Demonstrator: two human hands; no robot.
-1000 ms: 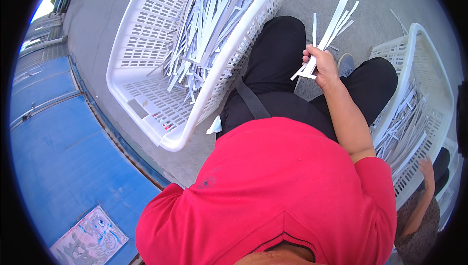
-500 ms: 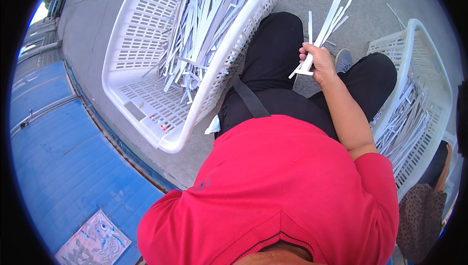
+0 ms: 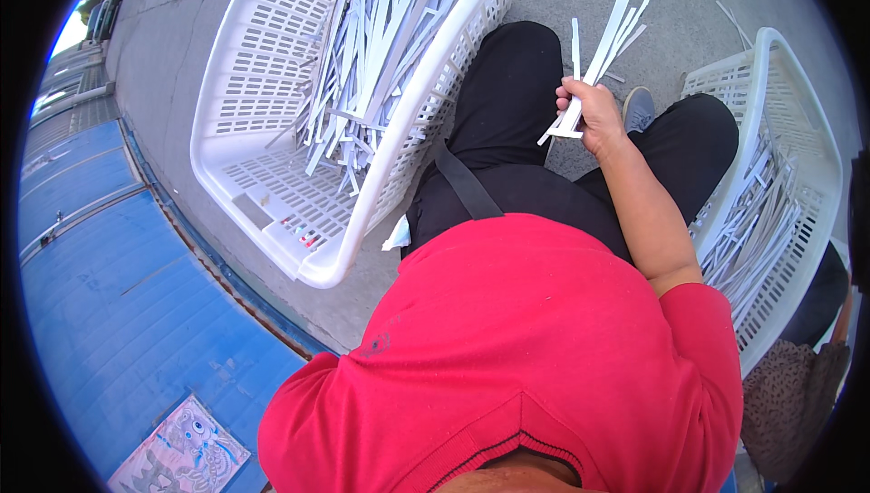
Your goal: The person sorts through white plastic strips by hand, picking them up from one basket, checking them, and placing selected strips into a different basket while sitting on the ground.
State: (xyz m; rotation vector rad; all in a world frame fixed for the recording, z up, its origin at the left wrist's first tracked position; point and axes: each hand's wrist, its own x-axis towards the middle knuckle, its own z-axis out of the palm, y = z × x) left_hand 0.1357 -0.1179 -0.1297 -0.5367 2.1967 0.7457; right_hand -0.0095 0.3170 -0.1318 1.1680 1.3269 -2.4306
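My right hand is closed around a small bunch of thin white strips, held upright between my knees. Their upper ends fan out above the fist, and shorter ends poke out below it. My left hand does not show; only the red sleeve on that side is seen. At my left stands a large white perforated plastic basket with a big heap of similar strips. Another white basket stands beside my right knee, holding a pile of white strips.
A few loose strips lie on the grey concrete floor beyond the right basket. Blue metal panels bearing a colourful picture run along the left. Another person in a patterned top is at the lower right.
The person at the lower right has shifted slightly. My right hand keeps its grip on the strips in nearly the same place, and the view has moved a little.
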